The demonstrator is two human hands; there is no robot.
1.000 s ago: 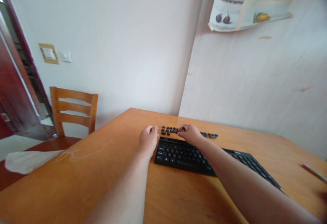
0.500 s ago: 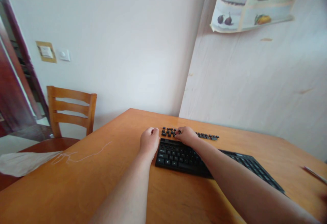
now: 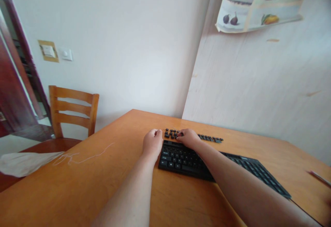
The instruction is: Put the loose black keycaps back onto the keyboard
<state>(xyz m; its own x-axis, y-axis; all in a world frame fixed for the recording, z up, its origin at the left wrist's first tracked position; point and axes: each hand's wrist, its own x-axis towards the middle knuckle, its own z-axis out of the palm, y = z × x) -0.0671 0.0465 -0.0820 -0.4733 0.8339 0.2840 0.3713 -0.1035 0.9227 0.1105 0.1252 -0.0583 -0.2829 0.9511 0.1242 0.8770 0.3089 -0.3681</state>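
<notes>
A black keyboard lies on the wooden table, partly covered by my right forearm. Behind its far edge stand rows of loose black keycaps. My right hand reaches over the keyboard to these keycaps, with thumb and fingers pinched at one in the row; the fingertips hide most of it. Beside the keyboard's left end, my left hand is curled closed, thumb on top. Whatever it may hold is hidden inside the fingers.
The orange-brown wooden table reaches back to the wall. A wooden chair stands at the left, with a whitish bag and its string near the table edge. A thin stick-like object lies at the far right. Fruit paintings hang above.
The view has shifted slightly, so everything sits a little further right. Both hands keep nearly the same pose and place.
</notes>
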